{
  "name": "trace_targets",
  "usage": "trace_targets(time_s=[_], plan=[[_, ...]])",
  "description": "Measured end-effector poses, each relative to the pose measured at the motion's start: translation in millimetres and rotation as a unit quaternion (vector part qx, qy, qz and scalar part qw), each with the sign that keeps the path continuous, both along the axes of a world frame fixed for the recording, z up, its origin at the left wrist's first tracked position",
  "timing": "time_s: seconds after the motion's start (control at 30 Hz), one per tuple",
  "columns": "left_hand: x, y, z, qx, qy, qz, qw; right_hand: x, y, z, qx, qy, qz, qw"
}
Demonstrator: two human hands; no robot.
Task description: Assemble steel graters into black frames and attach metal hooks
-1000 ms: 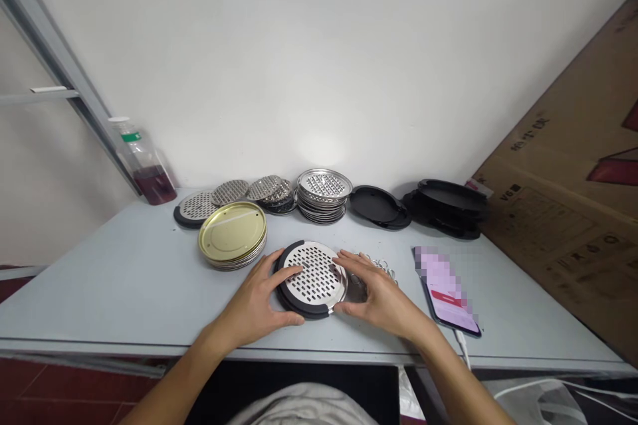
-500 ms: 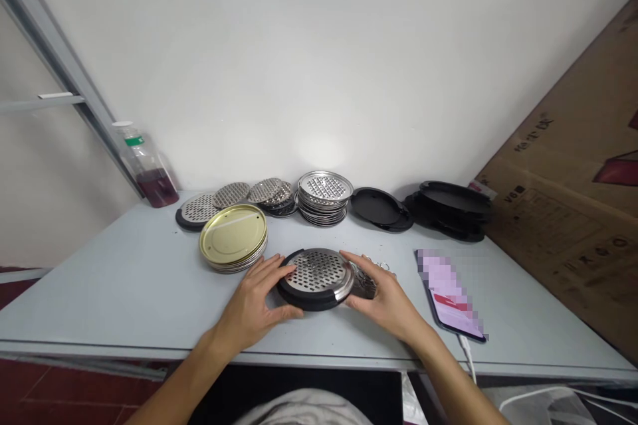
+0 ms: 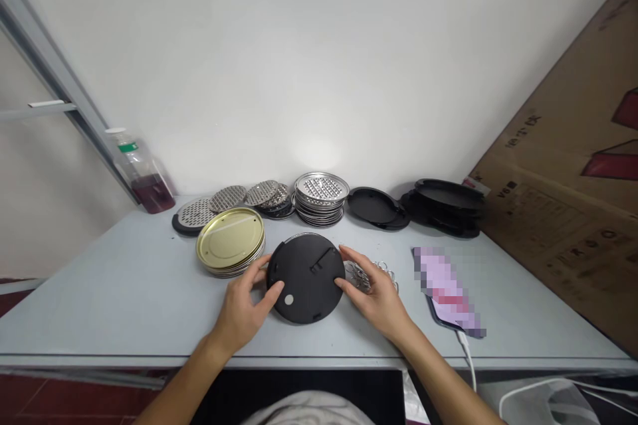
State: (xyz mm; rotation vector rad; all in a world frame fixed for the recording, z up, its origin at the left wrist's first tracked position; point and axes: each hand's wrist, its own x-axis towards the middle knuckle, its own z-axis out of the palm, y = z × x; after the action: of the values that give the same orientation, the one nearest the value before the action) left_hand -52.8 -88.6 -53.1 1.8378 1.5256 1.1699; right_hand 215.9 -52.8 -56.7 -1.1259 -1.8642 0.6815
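Between my hands a round black disc assembly [image 3: 306,279] is tilted up, its flat black underside facing me. That face carries a small pale round spot and a thin raised bracket shape; the perforated metal side is turned away. My left hand [image 3: 245,305] grips its left edge, thumb on the black face. At the right edge my right hand [image 3: 376,295] pinches the rim between thumb and fingers. Partly behind my right hand lies a pile of small metal rings [image 3: 386,272]. A stack of gold-coloured round lids [image 3: 230,239] stands just left of the disc.
Along the wall are perforated metal discs [image 3: 228,198], a stack of silver grater-like plates [image 3: 321,196], a black round tray [image 3: 376,207] and stacked black trays [image 3: 443,202]. A phone [image 3: 446,285] with a white cable lies right. A bottle [image 3: 149,179] and cardboard box [image 3: 558,212] flank the table.
The disc assembly has been turned from perforated metal side up to its black underside facing me. Both hands have shifted their hold along its edges.
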Motion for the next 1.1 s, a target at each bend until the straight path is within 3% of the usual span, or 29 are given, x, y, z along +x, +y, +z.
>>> trace_targets(time_s=[0.4,0.67,0.77,0.97,1.1], plan=[[2,8,-10.6,-0.032,0.114,-0.059,0.991,1,8,-6,0.048,-0.169,0.034,0.984],[8,6,-12.7,-0.031,0.244,-0.112,0.963,-5,6,-7,0.051,-0.235,0.044,0.970],[7,4,-8.5,-0.025,0.257,-0.117,0.959,-4,7,-4,0.061,-0.219,0.006,0.974],[7,3,-4.1,-0.026,0.248,-0.108,0.962,31,15,3,0.044,-0.133,-0.169,0.976],[9,3,-4.4,0.004,0.261,-0.132,0.956,49,14,7,0.000,-0.175,-0.160,0.971]])
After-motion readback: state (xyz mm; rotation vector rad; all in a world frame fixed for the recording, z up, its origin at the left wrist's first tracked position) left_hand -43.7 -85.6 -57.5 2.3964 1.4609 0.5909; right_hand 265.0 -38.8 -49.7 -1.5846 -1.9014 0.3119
